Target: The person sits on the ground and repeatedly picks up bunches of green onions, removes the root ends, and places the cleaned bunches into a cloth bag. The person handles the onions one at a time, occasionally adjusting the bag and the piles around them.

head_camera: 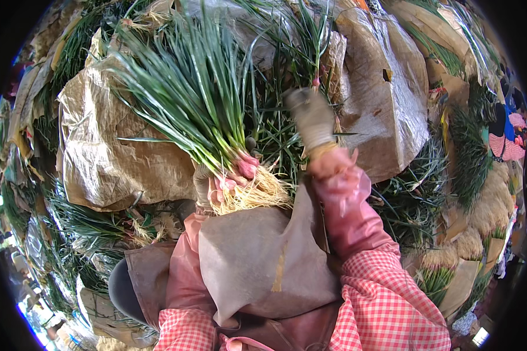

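Note:
A thick bunch of green onions with pink bulbs [211, 127] leans away from me, its pale roots [259, 193] over the edge of a grey apron [263, 259] on my lap. My left hand [202, 186], in a dull knitted glove, holds the bunch from its left side near the bulbs, mostly hidden behind it. Farther right, my gloved right hand [312, 114] is blurred above loose onion leaves [276, 127]. Just beyond it stands a single onion stalk with a pink bulb [316, 81]; whether the fingers touch it or are closed cannot be made out.
Crumpled brown sheeting lies at left [127, 145] and right [377, 96]. More onion greens [92, 219] rest by my left side, and cut leaves [417, 188] pile up at right. Root-up bundles [439, 263] stand at lower right. Another person's checked clothing [507, 147] shows at far right.

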Demonstrator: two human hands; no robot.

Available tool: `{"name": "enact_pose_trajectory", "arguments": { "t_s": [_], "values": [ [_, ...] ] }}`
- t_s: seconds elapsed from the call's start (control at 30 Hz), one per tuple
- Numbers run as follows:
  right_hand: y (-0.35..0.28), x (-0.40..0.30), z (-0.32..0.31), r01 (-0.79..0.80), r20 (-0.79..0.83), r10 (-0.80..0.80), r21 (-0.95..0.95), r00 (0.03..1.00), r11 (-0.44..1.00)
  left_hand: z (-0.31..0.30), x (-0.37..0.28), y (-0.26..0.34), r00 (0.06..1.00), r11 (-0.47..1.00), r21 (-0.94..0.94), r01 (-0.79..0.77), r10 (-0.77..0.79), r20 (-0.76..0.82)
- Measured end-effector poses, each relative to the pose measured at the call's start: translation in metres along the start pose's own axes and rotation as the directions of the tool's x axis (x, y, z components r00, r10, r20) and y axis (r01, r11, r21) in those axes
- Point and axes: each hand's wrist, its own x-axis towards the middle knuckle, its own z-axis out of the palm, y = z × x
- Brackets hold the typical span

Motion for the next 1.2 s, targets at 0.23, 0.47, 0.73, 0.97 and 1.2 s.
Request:
{"name": "enact_pose_trajectory", "arguments": {
  "t_s": [0.23, 0.47, 0.73, 0.97, 1.2],
  "values": [
    [0.028, 0.016, -0.018, -0.006, -0.212, 0.035, 0.134, 0.977, 0.991, 0.013, 0.009, -0.006, 0.999, 1.000, -0.001, 0.018, -0.017, 0.029],
    [0.008, -0.085, -0.023, 0.492, 0.394, -0.564, 0.275, 0.726, 0.826, 0.009, 0.006, -0.005, 1.000, 1.000, 0.013, 0.004, -0.005, 0.016],
    [-0.002, -0.028, 0.018, 0.699, 0.282, -0.688, 0.079, 0.669, 0.711, 0.011, 0.002, -0.001, 1.000, 1.000, 0.018, 0.020, -0.020, 0.022],
    [-0.018, -0.036, 0.019, -0.129, 0.642, -0.313, 0.545, 0.700, 0.829, 0.006, 0.001, 0.002, 0.996, 0.997, 0.011, 0.073, -0.073, 0.047],
    [0.014, -0.037, 0.059, 0.007, 0.255, -0.297, 0.748, 0.920, 0.663, 0.020, 0.006, -0.004, 0.987, 0.990, 0.015, 0.141, -0.142, 0.077]
  ]
}}
